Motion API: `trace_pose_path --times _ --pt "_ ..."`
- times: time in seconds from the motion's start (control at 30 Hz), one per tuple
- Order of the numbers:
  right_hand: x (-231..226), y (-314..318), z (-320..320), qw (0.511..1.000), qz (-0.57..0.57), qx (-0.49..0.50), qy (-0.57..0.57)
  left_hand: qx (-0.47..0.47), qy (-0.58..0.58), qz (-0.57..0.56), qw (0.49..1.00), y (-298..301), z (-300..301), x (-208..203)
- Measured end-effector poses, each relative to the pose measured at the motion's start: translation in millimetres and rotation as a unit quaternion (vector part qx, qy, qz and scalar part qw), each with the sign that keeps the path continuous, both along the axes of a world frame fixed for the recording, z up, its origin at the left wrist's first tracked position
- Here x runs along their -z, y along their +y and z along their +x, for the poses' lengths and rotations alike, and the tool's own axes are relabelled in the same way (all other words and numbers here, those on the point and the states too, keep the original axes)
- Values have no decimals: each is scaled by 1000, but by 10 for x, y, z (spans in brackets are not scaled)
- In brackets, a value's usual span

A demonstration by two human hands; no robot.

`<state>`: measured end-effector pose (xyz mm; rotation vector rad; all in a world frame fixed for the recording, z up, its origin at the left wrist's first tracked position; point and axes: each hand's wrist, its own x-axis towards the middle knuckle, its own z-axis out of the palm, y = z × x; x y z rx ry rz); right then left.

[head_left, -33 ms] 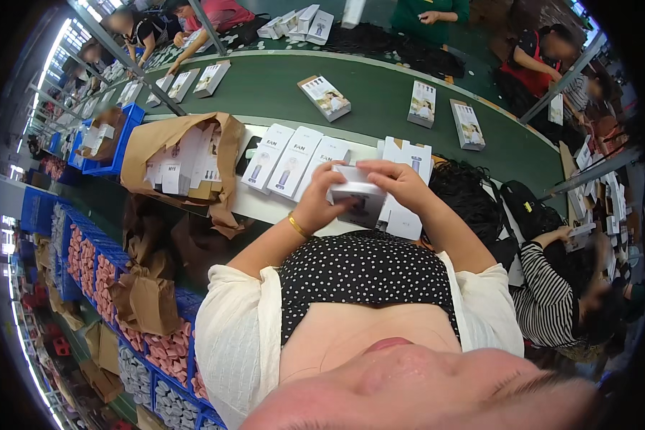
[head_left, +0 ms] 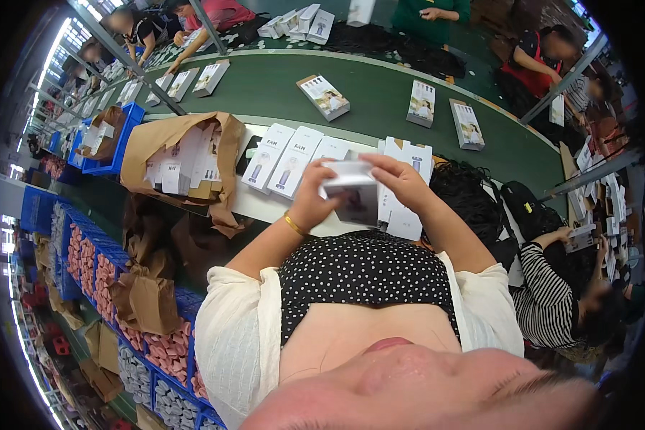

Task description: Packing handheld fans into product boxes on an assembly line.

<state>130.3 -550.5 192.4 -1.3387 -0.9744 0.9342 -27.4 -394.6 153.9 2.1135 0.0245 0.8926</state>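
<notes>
A small white carton [head_left: 356, 204] stands tilted between my hands in front of my chest, somewhat blurred. My left hand [head_left: 314, 195] grips its left side, thumb on the near face. My right hand [head_left: 400, 179] has its fingers on the carton's upper right end. Just left of and behind it, several white fan boxes [head_left: 295, 161] lie side by side on the white work surface [head_left: 261, 204]. To the right, more white cartons [head_left: 406, 218] lie under and beside my right hand. The held carton covers part of the boxes behind it.
A brown paper bag [head_left: 226, 154] full of cartons stands at left, beside a blue crate [head_left: 125, 136]. Beyond runs a green conveyor belt [head_left: 265, 89] carrying spaced boxes [head_left: 324, 98]. Black cords [head_left: 466, 201] pile at right. Blue bins of pink parts [head_left: 168, 355] stand lower left; co-workers sit around.
The carton has tilted slightly in my hands, and its upper end now slants. My right fingers have shifted a little up and over that end.
</notes>
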Motion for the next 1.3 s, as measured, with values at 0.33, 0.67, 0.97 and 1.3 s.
trace_pose_path --times 0.33,0.67,0.97,1.3 --pt "1175 223 1012 793 -388 245 -400 -324 -4 -690 647 1322 -501 918" --pt "885 611 1004 666 -590 220 -399 -422 39 -648 632 1863 -597 1664" --pt "804 152 926 667 -604 255 -355 -568 78 -270 774 1452 -526 1315" --pt "577 88 394 910 16 345 -232 -79 218 -416 879 522 596 849"
